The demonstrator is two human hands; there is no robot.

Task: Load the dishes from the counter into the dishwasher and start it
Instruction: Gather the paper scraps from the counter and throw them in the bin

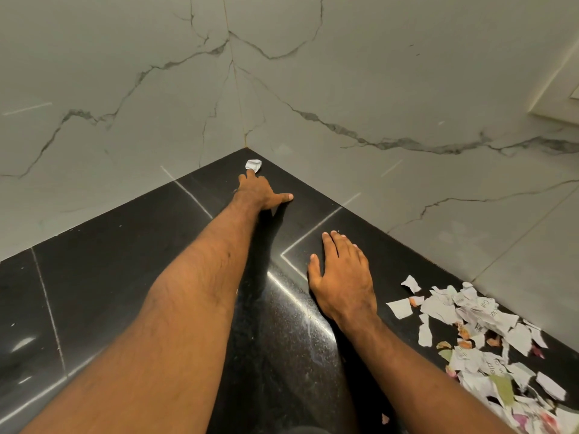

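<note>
No dishes and no dishwasher are in view. I face the inner corner of a black stone counter (pixel 109 277). My left hand (pixel 260 192) is stretched far into that corner, fingertips touching a small crumpled white paper scrap (pixel 253 164), thumb spread to the right. My right hand (pixel 341 277) lies flat on the counter, palm down, fingers straight and together, holding nothing.
A heap of torn paper scraps (pixel 488 336), white with some pink and green bits, covers the counter at the right. White marble walls (pixel 376 89) with grey veins close the corner on both sides. A pale frame edge (pixel 560 101) shows at upper right.
</note>
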